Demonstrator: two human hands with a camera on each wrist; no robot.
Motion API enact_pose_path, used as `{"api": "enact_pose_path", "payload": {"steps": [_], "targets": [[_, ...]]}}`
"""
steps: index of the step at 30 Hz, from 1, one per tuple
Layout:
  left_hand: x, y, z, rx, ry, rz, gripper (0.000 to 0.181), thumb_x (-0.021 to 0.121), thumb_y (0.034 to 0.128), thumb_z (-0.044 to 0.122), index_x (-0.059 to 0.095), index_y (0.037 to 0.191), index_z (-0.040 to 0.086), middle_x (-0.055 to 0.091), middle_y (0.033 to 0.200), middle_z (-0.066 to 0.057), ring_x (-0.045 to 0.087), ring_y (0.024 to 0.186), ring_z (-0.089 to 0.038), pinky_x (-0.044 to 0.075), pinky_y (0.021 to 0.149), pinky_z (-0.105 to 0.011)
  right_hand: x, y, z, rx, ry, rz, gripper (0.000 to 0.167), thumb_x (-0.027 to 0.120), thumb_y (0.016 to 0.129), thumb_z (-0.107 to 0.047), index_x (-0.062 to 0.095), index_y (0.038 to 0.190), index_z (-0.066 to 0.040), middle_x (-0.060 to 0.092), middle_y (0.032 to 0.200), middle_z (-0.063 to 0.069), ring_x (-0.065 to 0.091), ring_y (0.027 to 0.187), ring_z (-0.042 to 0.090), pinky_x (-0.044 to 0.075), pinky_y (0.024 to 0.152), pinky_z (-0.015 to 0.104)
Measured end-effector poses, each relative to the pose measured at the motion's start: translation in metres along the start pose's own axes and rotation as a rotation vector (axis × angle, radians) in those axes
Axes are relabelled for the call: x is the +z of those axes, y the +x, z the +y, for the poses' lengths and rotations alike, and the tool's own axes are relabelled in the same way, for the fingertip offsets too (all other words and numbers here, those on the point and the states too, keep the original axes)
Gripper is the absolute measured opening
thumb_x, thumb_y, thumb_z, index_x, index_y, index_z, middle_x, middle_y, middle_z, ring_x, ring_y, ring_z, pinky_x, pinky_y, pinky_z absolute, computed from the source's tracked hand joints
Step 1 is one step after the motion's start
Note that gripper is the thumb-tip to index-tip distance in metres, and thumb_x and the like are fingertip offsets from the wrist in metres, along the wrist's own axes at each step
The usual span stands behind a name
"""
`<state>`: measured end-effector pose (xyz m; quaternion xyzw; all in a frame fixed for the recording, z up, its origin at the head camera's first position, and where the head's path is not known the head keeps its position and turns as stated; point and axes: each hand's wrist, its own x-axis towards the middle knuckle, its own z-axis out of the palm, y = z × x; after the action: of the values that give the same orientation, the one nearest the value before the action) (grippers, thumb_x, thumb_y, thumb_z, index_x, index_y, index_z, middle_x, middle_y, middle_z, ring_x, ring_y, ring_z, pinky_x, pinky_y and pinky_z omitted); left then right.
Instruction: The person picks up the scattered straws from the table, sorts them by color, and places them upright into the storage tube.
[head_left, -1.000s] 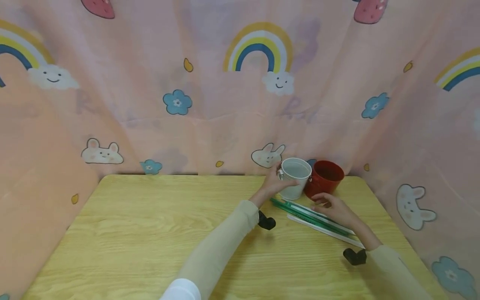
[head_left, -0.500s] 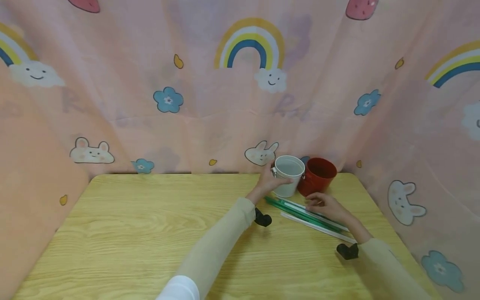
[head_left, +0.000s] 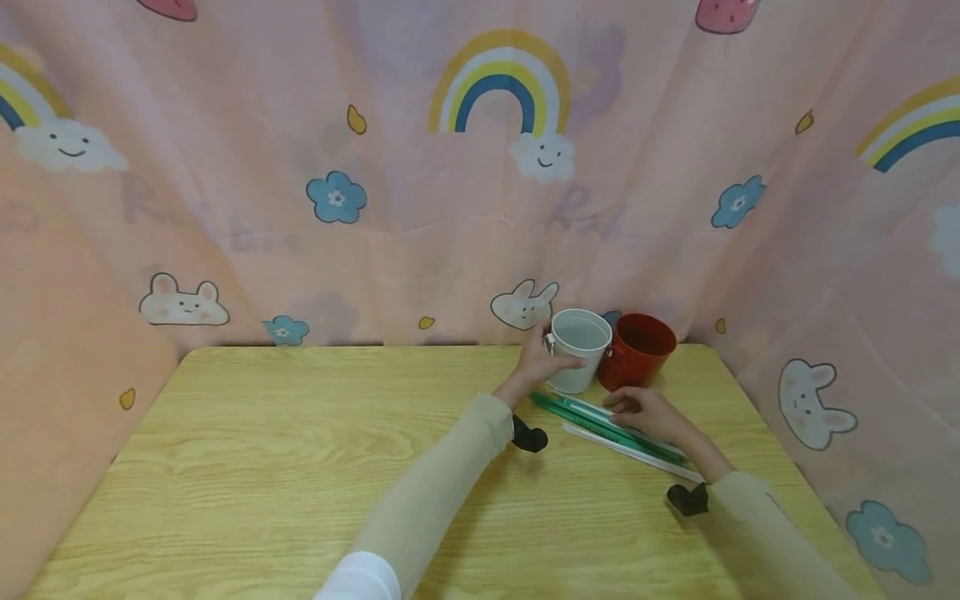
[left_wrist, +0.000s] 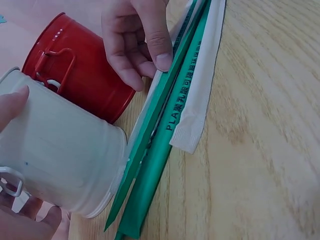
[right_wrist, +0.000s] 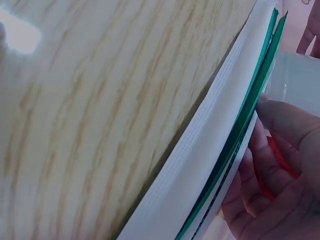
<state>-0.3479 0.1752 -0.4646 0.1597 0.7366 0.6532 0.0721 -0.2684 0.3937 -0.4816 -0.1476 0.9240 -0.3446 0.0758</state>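
My left hand point(head_left: 538, 360) grips a white metal bucket point(head_left: 581, 354) near the table's back edge. Its thumb lies on the near side in the left wrist view, with the other fingers around the far side by the wire handle. Touching it on the right is a red bucket point(head_left: 641, 350). In front lie several paper-wrapped straws, green point(left_wrist: 172, 115) and white point(left_wrist: 197, 117), some with dark print. My right hand point(head_left: 648, 412) is at the straws with fingers bent. Its thumb tip point(right_wrist: 265, 100) touches the bundle's edge; whether it pinches a straw cannot be made out.
The wood-grain table point(head_left: 300, 458) runs from the person to a pink patterned curtain point(head_left: 420, 250) close behind the buckets. More curtain hangs on both sides. A dark wrist mount point(head_left: 528, 435) sits under the left sleeve, and another dark mount point(head_left: 687, 500) under the right.
The head view has shifted slightly, so the whole scene sits a little left and higher. My right hand has edged slightly in along the straws. The left hand stays on the white bucket.
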Motion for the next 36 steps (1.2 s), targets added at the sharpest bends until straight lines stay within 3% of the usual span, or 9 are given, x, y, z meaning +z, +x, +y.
{"api": "enact_pose_path", "payload": {"steps": [11, 16, 25, 36], "targets": [[0.001, 0.000, 0.001, 0.032, -0.001, 0.001, 0.079, 0.081, 0.0738, 0.007, 0.039, 0.140, 0.006, 0.050, 0.135, -0.011, 0.048, 0.126, -0.024, 0.038, 0.110, -0.039, 0.000, 0.001, -0.002, 0.009, -0.030, -0.022, 0.021, 0.066, 0.088, -0.005, 0.065, 0.108, 0.004, 0.068, 0.099, 0.015, 0.062, 0.089, 0.023, 0.054, 0.079, 0.029], [0.001, 0.000, 0.002, 0.030, 0.015, -0.006, 0.080, 0.082, 0.0735, 0.008, 0.039, 0.140, 0.007, 0.051, 0.136, -0.010, 0.048, 0.126, -0.023, 0.038, 0.110, -0.037, 0.000, 0.001, -0.004, 0.027, -0.036, -0.027, 0.020, 0.065, 0.089, -0.003, 0.067, 0.107, 0.003, 0.068, 0.097, 0.013, 0.062, 0.088, 0.021, 0.053, 0.079, 0.028], [-0.001, 0.002, 0.002, 0.046, 0.033, -0.015, 0.079, 0.082, 0.0734, 0.008, 0.040, 0.139, 0.009, 0.052, 0.134, -0.008, 0.049, 0.125, -0.021, 0.038, 0.110, -0.036, -0.003, 0.000, -0.009, 0.009, -0.078, -0.028, 0.017, 0.064, 0.090, -0.004, 0.069, 0.105, 0.001, 0.069, 0.094, 0.011, 0.060, 0.087, 0.021, 0.053, 0.083, 0.042], [-0.001, 0.005, -0.004, 0.034, 0.062, -0.018, 0.079, 0.085, 0.0713, 0.011, 0.041, 0.138, 0.010, 0.053, 0.133, -0.006, 0.049, 0.122, -0.019, 0.038, 0.109, -0.037, -0.013, -0.007, -0.013, -0.019, -0.115, -0.078, 0.019, 0.062, 0.091, -0.007, 0.069, 0.106, 0.002, 0.069, 0.094, 0.008, 0.058, 0.086, 0.015, 0.051, 0.078, 0.027]]}}
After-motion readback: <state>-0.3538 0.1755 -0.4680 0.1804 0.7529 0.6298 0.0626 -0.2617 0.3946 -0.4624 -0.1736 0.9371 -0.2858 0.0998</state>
